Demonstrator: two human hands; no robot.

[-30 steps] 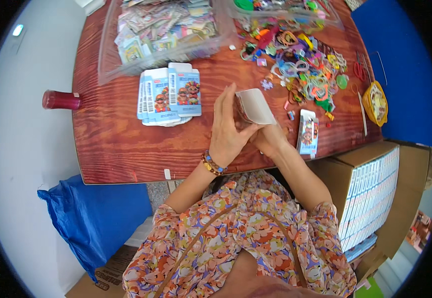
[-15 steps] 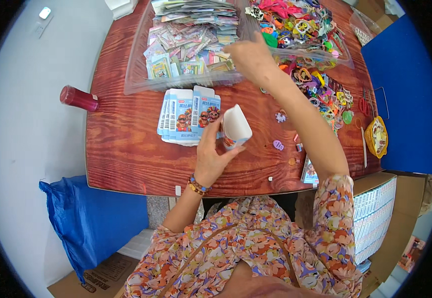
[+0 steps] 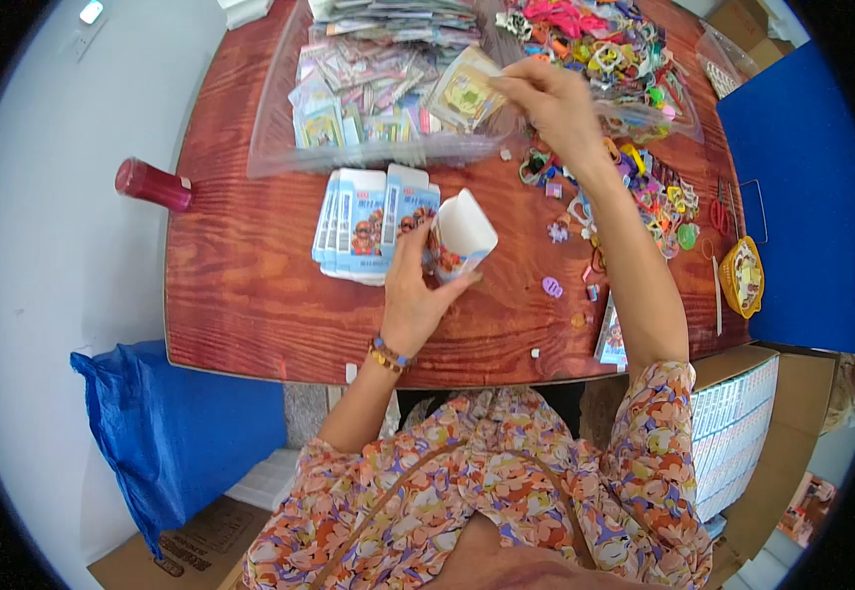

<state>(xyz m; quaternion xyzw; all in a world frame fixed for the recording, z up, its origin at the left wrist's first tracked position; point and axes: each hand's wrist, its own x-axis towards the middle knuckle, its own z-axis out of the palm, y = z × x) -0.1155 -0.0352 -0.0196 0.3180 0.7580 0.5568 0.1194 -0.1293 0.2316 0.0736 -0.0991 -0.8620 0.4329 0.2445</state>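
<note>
The bare right hand [image 3: 555,108], a second ago close to the left hand [image 3: 415,295] at the open, blue-and-white printed cardboard box [image 3: 464,236] and half a second ago reaching out with no item visible in its fingers, now pinches a flat, square, yellowish picture packet [image 3: 470,90] by its right edge, above the right side of the clear plastic tray [image 3: 349,159]. The left hand now supports the box alone, just beside the blue-and-white flattened cartons [image 3: 356,236]. A small purple plastic piece [image 3: 552,287], out of sight a second ago, now shows on the tabletop [image 3: 250,295].
</note>
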